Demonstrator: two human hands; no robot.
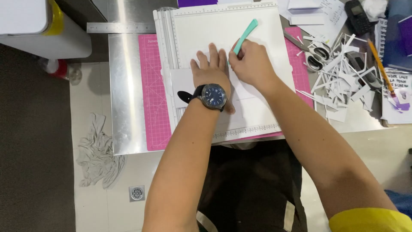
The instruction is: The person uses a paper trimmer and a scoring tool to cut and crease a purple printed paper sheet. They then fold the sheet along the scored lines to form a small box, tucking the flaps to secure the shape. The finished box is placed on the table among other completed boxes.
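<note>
Left hand (211,71) lies flat, fingers spread, pinning the white paper (240,92) on the white scoring board (189,25) over the pink cutting mat (152,86). Right hand (251,62) pinches the teal scoring tool (245,35), tip down at the paper just beside the left fingertips. Best practice, I'd say: keep the sheet square against the board's edge, press steadily, run the tip along one groove.

one head-worn view looks steeply down from close above, along both forearms, onto the metal surface (124,107) and the floor (86,129) beside it.
</note>
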